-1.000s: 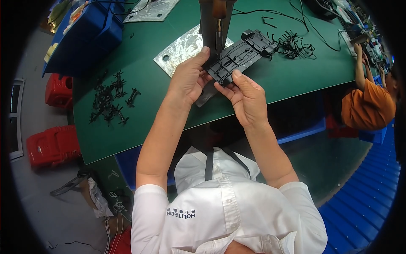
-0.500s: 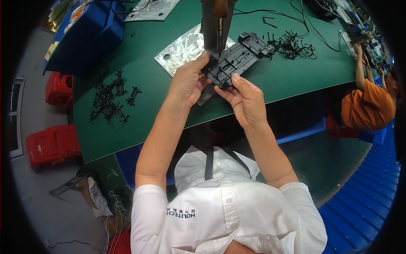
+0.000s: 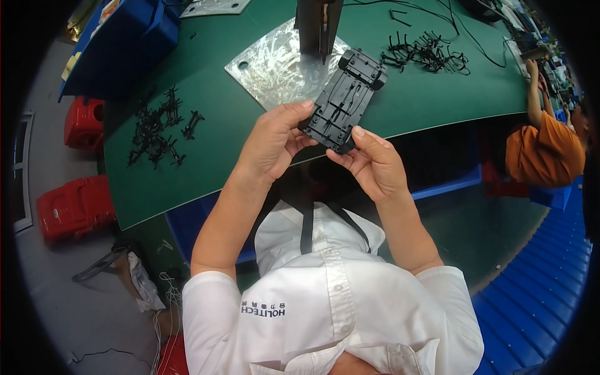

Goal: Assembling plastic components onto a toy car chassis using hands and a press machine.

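Between my two hands is a black plastic toy car chassis (image 3: 347, 100), tilted with its far end to the right. My left hand (image 3: 279, 134) grips its near left corner, thumb on top and fingers underneath. At the near right corner my right hand (image 3: 372, 159) pinches the edge, thumb on the upper face. The chassis is held above the table's near edge, just short of an upright machine with a thin pointed tip (image 3: 323, 56). Beneath that tip lies a scratched metal plate (image 3: 265, 70) with a hole near its left corner.
Small black axle-like parts (image 3: 153, 132) are heaped on the green table (image 3: 206, 125) at left. Thin black bent parts (image 3: 431, 53) lie at right, near cables. A blue bin (image 3: 125, 50) stands at the far left, red stools (image 3: 75, 209) beside the table. A person in orange (image 3: 544, 150) works at right.
Both hands have drawn the chassis nearer to me, away from the machine's tip, and turned it more upright in view. The grip of both hands stays on it.
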Demonstrator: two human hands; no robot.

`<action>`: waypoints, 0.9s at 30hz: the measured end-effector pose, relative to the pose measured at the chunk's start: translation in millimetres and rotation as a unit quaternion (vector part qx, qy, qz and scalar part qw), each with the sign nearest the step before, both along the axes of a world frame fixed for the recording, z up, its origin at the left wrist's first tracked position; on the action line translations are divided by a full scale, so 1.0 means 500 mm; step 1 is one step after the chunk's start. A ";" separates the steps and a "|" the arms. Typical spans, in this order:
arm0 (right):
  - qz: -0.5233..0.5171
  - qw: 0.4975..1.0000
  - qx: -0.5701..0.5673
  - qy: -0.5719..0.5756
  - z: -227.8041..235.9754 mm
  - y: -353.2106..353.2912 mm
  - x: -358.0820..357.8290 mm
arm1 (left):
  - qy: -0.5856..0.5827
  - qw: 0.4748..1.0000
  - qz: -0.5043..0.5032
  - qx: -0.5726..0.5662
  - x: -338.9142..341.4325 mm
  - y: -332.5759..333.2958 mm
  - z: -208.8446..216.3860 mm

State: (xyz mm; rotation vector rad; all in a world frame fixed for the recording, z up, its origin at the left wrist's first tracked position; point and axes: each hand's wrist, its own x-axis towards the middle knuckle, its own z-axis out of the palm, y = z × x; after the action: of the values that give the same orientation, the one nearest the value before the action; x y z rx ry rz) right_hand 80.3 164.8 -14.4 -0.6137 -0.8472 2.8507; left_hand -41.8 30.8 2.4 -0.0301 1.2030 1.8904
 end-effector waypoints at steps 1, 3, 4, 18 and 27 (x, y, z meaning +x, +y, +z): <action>0.019 1.000 0.003 0.007 -0.003 0.003 0.010 | -0.002 1.000 -0.010 -0.005 0.010 -0.007 0.011; 0.038 0.999 0.003 0.004 -0.003 0.004 0.026 | -0.007 1.000 -0.016 -0.013 0.027 -0.024 0.017; 0.054 0.999 0.006 0.005 -0.004 0.004 0.033 | -0.008 1.000 -0.023 -0.015 0.034 -0.034 0.015; 0.137 0.990 0.015 0.006 -0.011 -0.019 0.052 | 0.017 1.000 -0.012 -0.001 0.087 -0.112 0.011; 0.166 0.986 -0.004 0.007 -0.026 -0.034 0.047 | 0.007 1.000 -0.006 -0.005 0.097 -0.144 0.013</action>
State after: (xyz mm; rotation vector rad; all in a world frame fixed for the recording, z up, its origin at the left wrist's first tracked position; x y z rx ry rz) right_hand 104.0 148.0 -27.3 -0.4943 -1.0247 3.1476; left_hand 6.8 -41.1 8.7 -0.0142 1.2204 1.8765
